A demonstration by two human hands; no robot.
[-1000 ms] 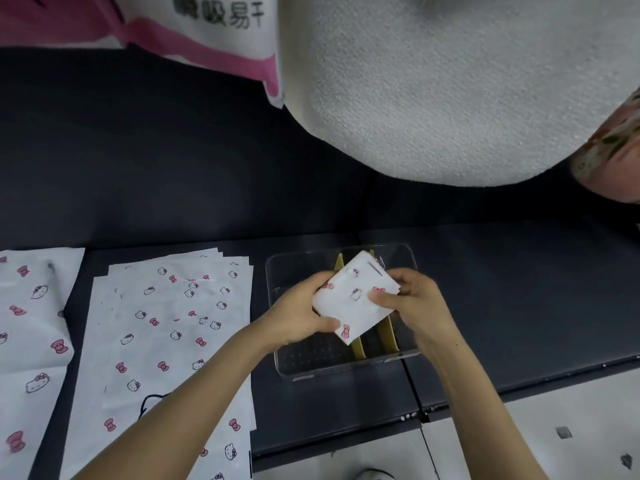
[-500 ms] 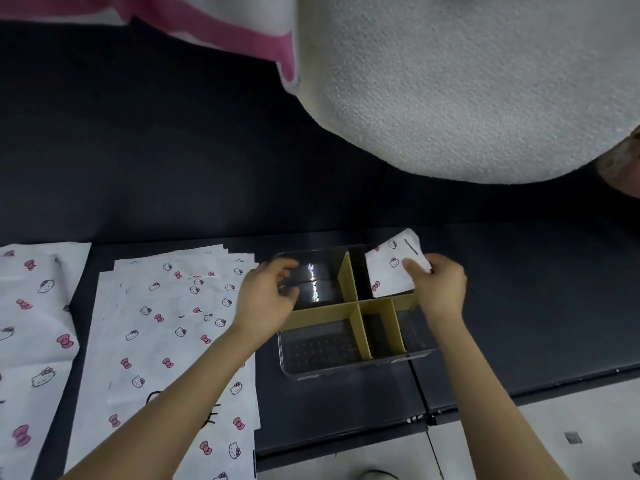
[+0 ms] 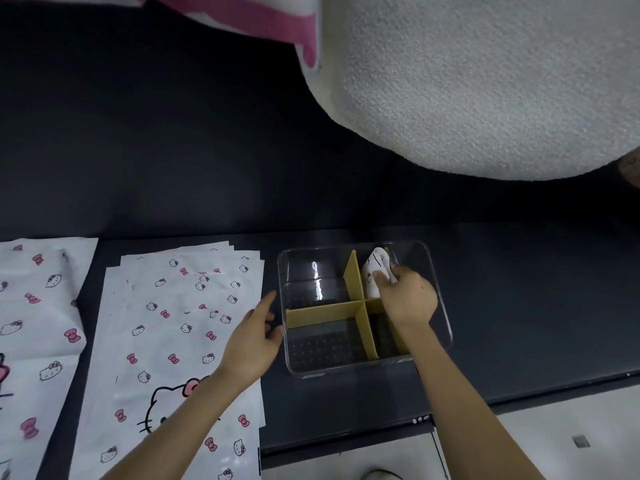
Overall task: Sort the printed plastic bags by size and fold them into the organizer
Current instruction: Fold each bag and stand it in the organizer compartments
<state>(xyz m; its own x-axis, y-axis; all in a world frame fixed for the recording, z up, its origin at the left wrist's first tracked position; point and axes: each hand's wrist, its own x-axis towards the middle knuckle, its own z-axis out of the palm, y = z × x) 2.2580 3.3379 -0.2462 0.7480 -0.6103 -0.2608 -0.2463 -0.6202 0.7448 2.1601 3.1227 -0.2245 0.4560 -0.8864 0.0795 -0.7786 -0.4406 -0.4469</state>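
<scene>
A clear organizer (image 3: pixel 322 344) with yellow dividers (image 3: pixel 322 315) stands on the dark table (image 3: pixel 519 306), a little right of centre. The right hand (image 3: pixel 407 299) reaches into it from 5 o'clock, and its fingers (image 3: pixel 379 278) pinch a small folded bag (image 3: pixel 373 271) between thumb and fingertips. That bag stands nearly upright in the compartment at 1 o'clock of the organizer, close against the upright divider. The other compartments in view show only their dotted floor.

The left hand (image 3: pixel 254 336) is at 9 o'clock of the organizer, just beside its wall, fingers loose and spread, holding nothing; whether a fingertip touches the wall cannot be told. It lies over the right edge of a stack of flat printed bags (image 3: pixel 180 323). Larger printed bags (image 3: pixel 38 306) lie farther out at 9 o'clock. At 12 o'clock a white textured cushion (image 3: pixel 485 81) fills the upper picture.
</scene>
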